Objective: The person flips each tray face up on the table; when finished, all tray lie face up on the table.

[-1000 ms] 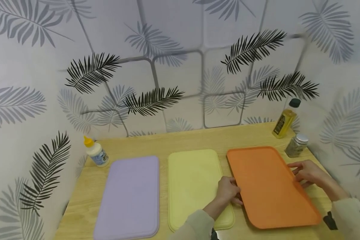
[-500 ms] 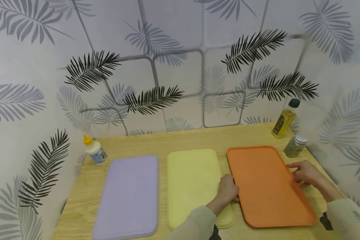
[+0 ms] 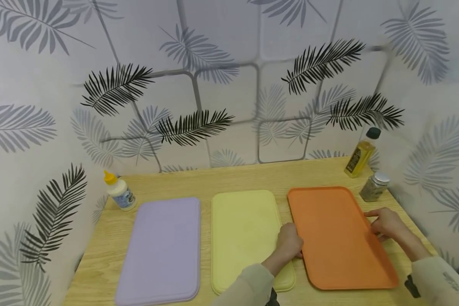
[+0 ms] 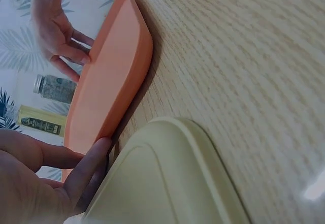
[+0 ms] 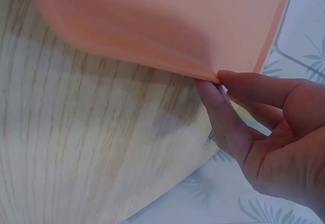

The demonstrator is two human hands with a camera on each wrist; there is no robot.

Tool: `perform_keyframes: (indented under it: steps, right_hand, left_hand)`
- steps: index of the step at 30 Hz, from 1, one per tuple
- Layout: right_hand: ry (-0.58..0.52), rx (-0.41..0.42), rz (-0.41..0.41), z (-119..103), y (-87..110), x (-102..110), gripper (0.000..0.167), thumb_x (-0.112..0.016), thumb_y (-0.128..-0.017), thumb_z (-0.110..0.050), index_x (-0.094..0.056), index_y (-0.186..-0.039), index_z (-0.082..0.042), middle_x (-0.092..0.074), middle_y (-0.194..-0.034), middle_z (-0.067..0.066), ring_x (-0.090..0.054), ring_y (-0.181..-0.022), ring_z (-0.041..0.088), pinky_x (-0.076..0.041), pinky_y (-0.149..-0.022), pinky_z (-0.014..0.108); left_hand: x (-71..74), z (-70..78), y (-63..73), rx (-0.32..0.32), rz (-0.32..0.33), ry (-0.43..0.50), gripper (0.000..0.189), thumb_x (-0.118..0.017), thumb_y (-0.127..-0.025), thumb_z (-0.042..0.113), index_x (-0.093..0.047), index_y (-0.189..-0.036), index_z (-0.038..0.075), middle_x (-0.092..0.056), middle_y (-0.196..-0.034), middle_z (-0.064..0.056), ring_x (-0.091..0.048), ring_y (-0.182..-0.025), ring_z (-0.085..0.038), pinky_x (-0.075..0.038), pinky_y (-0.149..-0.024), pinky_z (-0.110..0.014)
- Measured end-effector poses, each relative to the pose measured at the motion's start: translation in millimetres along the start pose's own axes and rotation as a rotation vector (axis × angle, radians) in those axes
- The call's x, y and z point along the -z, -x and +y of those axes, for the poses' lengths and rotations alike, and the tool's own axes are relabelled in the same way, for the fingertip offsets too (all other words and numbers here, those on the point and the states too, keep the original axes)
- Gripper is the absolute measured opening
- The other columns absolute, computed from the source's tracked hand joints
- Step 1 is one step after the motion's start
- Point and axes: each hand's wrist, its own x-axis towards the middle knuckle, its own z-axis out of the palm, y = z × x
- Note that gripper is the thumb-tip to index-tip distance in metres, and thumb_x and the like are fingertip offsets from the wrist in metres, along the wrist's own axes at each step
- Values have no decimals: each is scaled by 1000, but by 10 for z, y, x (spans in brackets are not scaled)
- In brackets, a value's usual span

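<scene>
Between my two hands lies an orange tray (image 3: 340,233), a shallow rectangle with a raised rim, at the right of the table. My left hand (image 3: 289,242) grips its left edge over the border of the yellow tray; in the left wrist view the thumb (image 4: 94,158) touches the orange rim. On the opposite edge my right hand (image 3: 386,223) pinches the rim, with a finger under it in the right wrist view. That edge sits slightly above the wood there. To the left are a yellow tray (image 3: 245,233) and a purple tray (image 3: 162,246), both flat on the table.
A glue bottle (image 3: 120,191) with a yellow cap stands at the back left. An oil bottle (image 3: 361,153) and a small lidded jar (image 3: 375,187) stand behind the right hand. Patterned walls border the wooden table (image 3: 214,176) at the back and sides.
The orange tray's right edge has come lower and a little to the left, with my right hand moving along with it. My left hand keeps its place at the left edge.
</scene>
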Motion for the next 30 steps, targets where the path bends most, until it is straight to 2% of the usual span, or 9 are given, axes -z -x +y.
perform_keyframes:
  steps: [4,7,9,12,15,19,22,25,30]
  right_hand:
    - [-13,0,7,9,25,-22,60,-57,-69,9,-44,-126,24,-67,-69,13,-63,-53,23,-57,-49,40]
    - [26,20,42,31,33,-46,55,-57,-73,4,-46,-122,25,-68,-68,12,-63,-54,21,-56,-50,36]
    - [93,49,79,25,31,-38,49,-58,-79,-1,-48,-119,25,-69,-71,15,-63,-57,19,-54,-51,34]
    - [209,99,173,-26,7,-6,44,-58,-84,-7,-52,-116,22,-69,-78,22,-65,-66,29,-51,-55,38]
    - [230,128,228,-140,-30,-7,41,-60,-87,-8,-55,-116,20,-68,-88,29,-65,-77,39,-52,-61,44]
    - [158,141,253,-367,-19,-163,39,-57,-91,-10,-55,-118,18,-67,-92,29,-64,-76,36,-51,-60,41]
    - [98,141,241,-530,56,-368,39,-55,-94,-12,-54,-123,15,-65,-97,28,-63,-81,37,-52,-60,39]
    - [57,156,219,-693,130,-579,39,-55,-95,-12,-53,-126,12,-65,-100,27,-63,-88,40,-53,-63,41]
    - [56,196,203,-979,156,-823,42,-57,-95,-15,-53,-130,8,-66,-104,25,-63,-93,40,-54,-67,44]
  left_hand:
    - [17,-46,27,-30,-14,-8,13,-57,-77,-14,-60,-82,-2,-56,-62,-10,-54,-33,-14,-42,-30,-20]
    - [76,-88,76,-100,-23,-35,14,-58,-76,-12,-61,-83,0,-53,-55,-4,-48,-33,-9,-39,-31,-18]
    - [154,-112,120,-158,-12,-77,19,-60,-77,-8,-65,-93,-1,-57,-63,-3,-55,-46,-11,-45,-40,-17]
    - [297,-140,168,-238,32,-119,31,-62,-81,-3,-64,-111,-6,-64,-82,-8,-60,-67,-15,-50,-56,-22]
    - [445,-191,179,-265,71,-121,40,-62,-85,0,-58,-123,-9,-65,-100,-15,-55,-69,-13,-47,-56,-20]
    - [668,-277,189,-254,108,-111,40,-61,-87,1,-56,-126,-9,-62,-109,-20,-53,-67,-14,-42,-47,-16]
    - [849,-368,214,-233,143,-150,42,-63,-87,3,-54,-127,-8,-59,-118,-22,-61,-87,-27,-53,-56,-26]
    - [1045,-490,238,-220,176,-180,45,-64,-88,4,-52,-129,-9,-55,-124,-25,-56,-106,-38,-57,-67,-42]
    - [1340,-768,281,-178,252,-225,48,-65,-87,4,-51,-129,-11,-50,-130,-28,-51,-112,-43,-57,-71,-49]
